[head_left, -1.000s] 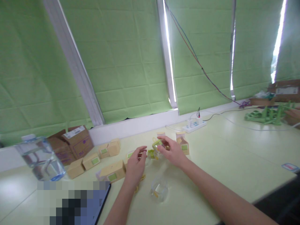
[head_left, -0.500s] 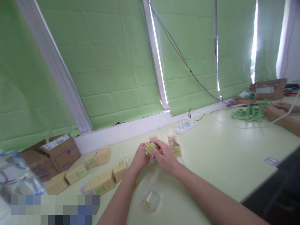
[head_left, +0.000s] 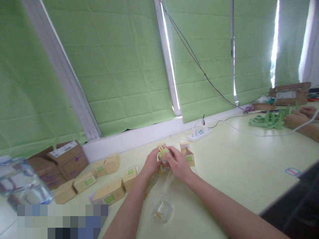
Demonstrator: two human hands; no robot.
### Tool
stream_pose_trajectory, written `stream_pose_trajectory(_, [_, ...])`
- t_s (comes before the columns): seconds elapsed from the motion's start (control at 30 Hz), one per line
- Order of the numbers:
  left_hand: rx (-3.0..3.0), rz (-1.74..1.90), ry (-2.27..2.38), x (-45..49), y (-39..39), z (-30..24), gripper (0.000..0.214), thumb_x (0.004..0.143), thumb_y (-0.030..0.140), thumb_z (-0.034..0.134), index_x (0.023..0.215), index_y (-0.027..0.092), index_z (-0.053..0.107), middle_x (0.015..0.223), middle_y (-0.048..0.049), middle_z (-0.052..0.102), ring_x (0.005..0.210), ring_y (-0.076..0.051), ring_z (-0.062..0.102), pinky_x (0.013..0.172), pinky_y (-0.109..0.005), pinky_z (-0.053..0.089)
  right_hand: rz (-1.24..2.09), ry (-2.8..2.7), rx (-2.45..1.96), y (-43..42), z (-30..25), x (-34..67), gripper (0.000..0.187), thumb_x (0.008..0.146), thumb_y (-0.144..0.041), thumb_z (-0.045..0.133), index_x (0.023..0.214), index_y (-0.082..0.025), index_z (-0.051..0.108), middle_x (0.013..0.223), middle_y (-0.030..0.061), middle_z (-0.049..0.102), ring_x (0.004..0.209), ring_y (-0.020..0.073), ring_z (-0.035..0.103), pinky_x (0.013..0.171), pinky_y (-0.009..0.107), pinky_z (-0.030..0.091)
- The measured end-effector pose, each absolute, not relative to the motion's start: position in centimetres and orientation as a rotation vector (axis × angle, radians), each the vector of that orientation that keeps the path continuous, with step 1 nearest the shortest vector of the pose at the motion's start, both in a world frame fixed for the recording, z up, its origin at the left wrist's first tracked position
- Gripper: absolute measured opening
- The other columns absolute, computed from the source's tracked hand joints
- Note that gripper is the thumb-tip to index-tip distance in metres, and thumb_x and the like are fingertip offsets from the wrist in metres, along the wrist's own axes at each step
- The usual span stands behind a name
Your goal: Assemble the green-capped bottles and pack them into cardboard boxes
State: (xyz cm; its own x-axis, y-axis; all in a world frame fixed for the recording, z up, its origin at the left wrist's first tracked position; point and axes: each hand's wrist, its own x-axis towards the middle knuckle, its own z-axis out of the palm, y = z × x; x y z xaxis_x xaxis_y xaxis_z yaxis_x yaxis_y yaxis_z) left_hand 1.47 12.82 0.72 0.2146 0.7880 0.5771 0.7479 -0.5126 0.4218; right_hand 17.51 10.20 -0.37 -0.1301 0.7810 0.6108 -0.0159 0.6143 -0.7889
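Observation:
Between both hands, above the table, is a small clear container with a yellow-green top and a pale loop (head_left: 163,153); its exact kind I cannot make out. My left hand (head_left: 152,163) grips it from the left, fingers closed and partly hidden. My right hand (head_left: 178,162) closes on it from the right, thumb across the top. Just beyond the right hand stands an opened small yellow carton (head_left: 189,157), its flap up. Nearer to me, between my forearms, a clear plastic cup-like piece (head_left: 162,208) rests on the table.
Several small yellow cartons (head_left: 109,192) with green labels lie to the left, before a brown cardboard box (head_left: 69,161) and a large water bottle (head_left: 22,182). A white power strip (head_left: 200,133) sits by the wall. At far right, another person's hands (head_left: 300,118) touch green parts (head_left: 270,119).
The view has shifted slightly, so most things appear a little further right. Both hands stay closed around the small container, which has tilted slightly.

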Motion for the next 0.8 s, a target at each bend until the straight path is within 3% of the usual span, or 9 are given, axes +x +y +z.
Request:
stream_pose_trajectory(0.23, [2.401, 1.253, 1.524, 2.2, 12.7, 1.9, 0.035, 0.068, 0.012, 0.065, 0.102, 0.021, 0.068, 0.099, -0.0057, 0.071, 0.097, -0.024, 0.065, 0.091, -0.041, 0.051, 0.849, -1.515, -0.616, 10.1, -0.2, 17.5, 0.032, 0.093, -0.041, 0.05, 0.114, -0.02, 0.063, 0.105, 0.0071, 0.068, 0.089, 0.0204, 0.064, 0.07, 0.029, 0.058])
stream_pose_trajectory(0.53, [2.397, 1.409, 1.593, 1.3, 6.9, 6.5, 0.032, 0.079, 0.027, 0.065, 0.11, 0.024, 0.059, 0.111, -0.0059, 0.061, 0.094, -0.02, 0.062, 0.083, -0.036, 0.054, 0.995, -1.416, -0.366, 8.5, 0.5, 17.8, 0.038, 0.091, -0.048, 0.05, 0.121, -0.024, 0.056, 0.106, 0.0066, 0.062, 0.089, 0.0199, 0.062, 0.063, 0.028, 0.06])
stream_pose_trajectory(0.8, [2.462, 1.454, 1.804, -0.3, 1.5, 2.7, 0.031, 0.078, 0.03, 0.07, 0.106, 0.024, 0.058, 0.105, -0.0041, 0.066, 0.092, -0.022, 0.062, 0.074, -0.032, 0.049, 1.019, -1.585, -0.118, 6.6, 0.8, 18.0, 0.038, 0.091, -0.046, 0.052, 0.119, -0.021, 0.059, 0.1, 0.0063, 0.065, 0.086, 0.0201, 0.064, 0.072, 0.029, 0.054])
